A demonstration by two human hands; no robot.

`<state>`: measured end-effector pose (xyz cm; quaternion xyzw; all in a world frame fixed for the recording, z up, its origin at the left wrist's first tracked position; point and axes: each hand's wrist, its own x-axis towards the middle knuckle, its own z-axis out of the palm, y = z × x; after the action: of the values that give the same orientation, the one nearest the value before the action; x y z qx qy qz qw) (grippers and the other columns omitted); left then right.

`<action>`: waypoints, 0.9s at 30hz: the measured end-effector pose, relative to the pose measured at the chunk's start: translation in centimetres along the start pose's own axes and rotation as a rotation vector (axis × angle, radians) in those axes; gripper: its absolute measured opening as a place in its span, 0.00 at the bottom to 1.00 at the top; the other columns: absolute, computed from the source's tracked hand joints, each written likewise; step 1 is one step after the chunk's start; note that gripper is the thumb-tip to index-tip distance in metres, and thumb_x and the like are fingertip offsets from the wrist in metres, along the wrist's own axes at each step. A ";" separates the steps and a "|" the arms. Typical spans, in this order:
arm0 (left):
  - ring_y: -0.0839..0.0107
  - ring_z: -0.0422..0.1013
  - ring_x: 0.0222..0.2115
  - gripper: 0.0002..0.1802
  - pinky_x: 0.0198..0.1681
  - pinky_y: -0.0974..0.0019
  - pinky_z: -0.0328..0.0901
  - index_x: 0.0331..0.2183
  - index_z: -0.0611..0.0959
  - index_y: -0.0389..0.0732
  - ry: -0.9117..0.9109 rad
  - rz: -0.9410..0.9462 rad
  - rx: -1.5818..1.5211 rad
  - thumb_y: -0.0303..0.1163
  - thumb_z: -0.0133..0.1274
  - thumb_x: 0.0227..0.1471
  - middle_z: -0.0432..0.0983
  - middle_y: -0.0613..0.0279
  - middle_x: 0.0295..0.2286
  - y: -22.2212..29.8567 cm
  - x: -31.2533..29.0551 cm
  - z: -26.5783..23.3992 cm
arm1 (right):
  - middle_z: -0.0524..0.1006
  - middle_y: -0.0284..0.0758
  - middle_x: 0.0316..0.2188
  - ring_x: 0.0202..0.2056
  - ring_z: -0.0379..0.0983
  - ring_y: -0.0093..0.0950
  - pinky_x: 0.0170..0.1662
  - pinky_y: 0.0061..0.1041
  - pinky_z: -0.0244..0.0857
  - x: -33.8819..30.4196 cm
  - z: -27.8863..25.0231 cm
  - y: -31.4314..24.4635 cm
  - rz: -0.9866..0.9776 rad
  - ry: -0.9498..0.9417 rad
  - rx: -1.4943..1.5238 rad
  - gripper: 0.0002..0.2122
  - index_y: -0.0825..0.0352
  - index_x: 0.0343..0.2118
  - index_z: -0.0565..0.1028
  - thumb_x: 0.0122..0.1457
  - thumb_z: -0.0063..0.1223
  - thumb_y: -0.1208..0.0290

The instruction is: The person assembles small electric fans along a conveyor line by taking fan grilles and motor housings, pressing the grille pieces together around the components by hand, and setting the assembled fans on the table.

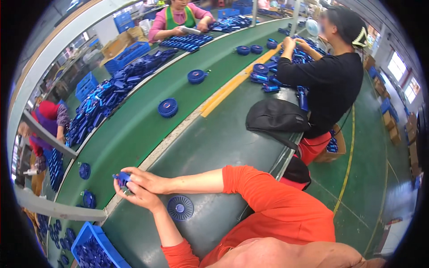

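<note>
Both my hands meet over the table's edge beside the green conveyor belt [138, 129]. Between them they hold a small blue plastic fan head [121, 179], largely covered by the fingers. My left hand [142, 197] cups it from below and near, fingers curled round it. From the right, my right hand [149, 181] closes over its other side. A round blue slotted fan grille [180, 207] lies flat on the dark green table [196, 152], just right of my left wrist.
Blue fan heads [168, 108] sit spaced along the belt. At the lower left stands a blue crate [100, 236] of small blue parts. A black bag [275, 118] lies by a co-worker in black [324, 80]. Blue handles [105, 96] are heaped across the belt; a metal post [58, 207] crosses nearby.
</note>
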<state>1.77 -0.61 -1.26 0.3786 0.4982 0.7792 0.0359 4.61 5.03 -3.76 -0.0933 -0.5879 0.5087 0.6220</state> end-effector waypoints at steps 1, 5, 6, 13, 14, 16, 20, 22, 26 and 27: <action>0.58 0.65 0.47 0.25 0.52 0.55 0.61 0.52 0.64 0.34 0.001 -0.023 -0.041 0.37 0.44 0.57 0.64 0.47 0.47 0.4 0.3 -0.5 | 0.74 0.35 0.31 0.25 0.64 0.22 0.28 0.20 0.55 0.0 0.1 -0.3 0.094 -0.071 0.035 0.13 0.60 0.47 0.69 0.63 0.43 0.62; 0.61 0.65 0.46 0.24 0.53 0.57 0.59 0.50 0.66 0.34 0.029 0.034 0.146 0.37 0.47 0.56 0.65 0.51 0.47 -1.9 1.3 -2.1 | 0.66 0.42 0.51 0.55 0.61 0.32 0.58 0.30 0.54 0.5 0.5 -1.5 0.360 -0.377 0.020 0.25 0.70 0.56 0.59 0.63 0.38 0.55; 0.62 0.64 0.47 0.23 0.53 0.59 0.58 0.49 0.66 0.34 -0.078 -0.031 0.191 0.36 0.47 0.56 0.65 0.51 0.47 -2.0 1.4 -1.7 | 0.68 0.43 0.49 0.53 0.62 0.32 0.57 0.30 0.56 1.0 -0.6 0.5 0.358 -0.361 -0.057 0.23 0.71 0.53 0.62 0.63 0.40 0.57; 0.50 0.56 0.56 0.32 0.59 0.54 0.50 0.55 0.62 0.34 -0.269 -0.054 0.385 0.37 0.52 0.52 0.60 0.43 0.53 -5.2 3.3 -2.4 | 0.68 0.50 0.48 0.51 0.65 0.44 0.55 0.38 0.58 6.6 -11.3 3.6 0.059 0.018 -0.818 0.29 0.71 0.53 0.64 0.51 0.59 0.61; 0.50 0.56 0.56 0.32 0.59 0.54 0.50 0.55 0.62 0.34 -0.221 -0.052 0.414 0.37 0.52 0.52 0.60 0.43 0.53 -5.4 4.4 -3.2 | 0.66 0.50 0.52 0.55 0.60 0.46 0.57 0.38 0.55 6.4 -12.4 3.8 0.022 -0.077 -0.983 0.30 0.69 0.55 0.62 0.52 0.58 0.60; 0.48 0.55 0.55 0.33 0.58 0.53 0.51 0.54 0.63 0.34 -0.275 0.011 0.597 0.36 0.53 0.51 0.60 0.43 0.52 -6.3 6.7 -4.4 | 0.57 0.53 0.58 0.59 0.52 0.50 0.59 0.41 0.52 5.2 -12.5 4.0 0.096 -0.132 -1.086 0.32 0.65 0.58 0.58 0.52 0.58 0.64; 0.46 0.56 0.54 0.33 0.57 0.50 0.52 0.53 0.64 0.35 -0.264 0.083 0.822 0.37 0.55 0.47 0.60 0.42 0.52 -12.3 13.2 -8.3 | 0.52 0.54 0.60 0.58 0.52 0.52 0.59 0.43 0.52 3.2 -8.4 2.5 -0.012 -0.241 -1.157 0.29 0.64 0.57 0.61 0.51 0.57 0.70; 0.44 0.56 0.53 0.35 0.57 0.50 0.54 0.54 0.64 0.35 -0.247 0.049 0.992 0.39 0.57 0.47 0.60 0.40 0.52 -14.4 16.5 -9.4 | 0.55 0.53 0.59 0.57 0.54 0.52 0.58 0.43 0.52 2.4 -6.9 2.1 -0.087 -0.346 -1.041 0.27 0.65 0.54 0.64 0.50 0.56 0.72; 0.42 0.56 0.54 0.41 0.57 0.50 0.55 0.54 0.61 0.33 -0.233 -0.051 1.092 0.42 0.59 0.44 0.58 0.35 0.53 -17.8 21.6 -9.3 | 0.64 0.45 0.54 0.56 0.58 0.44 0.59 0.44 0.50 0.7 -6.9 2.8 -0.024 -0.569 -1.114 0.21 0.63 0.48 0.71 0.49 0.58 0.67; 0.41 0.55 0.55 0.43 0.58 0.50 0.54 0.54 0.61 0.32 -0.225 -0.016 1.115 0.43 0.60 0.44 0.58 0.33 0.52 -18.9 22.7 -9.4 | 0.65 0.45 0.54 0.56 0.59 0.43 0.60 0.45 0.49 0.7 -7.1 3.1 -0.033 -0.608 -1.173 0.21 0.62 0.47 0.72 0.49 0.58 0.66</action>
<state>-26.33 11.68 -5.88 0.4171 0.8302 0.3530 -0.1105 8.71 10.38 -7.61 -0.2600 -0.9182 0.0982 0.2822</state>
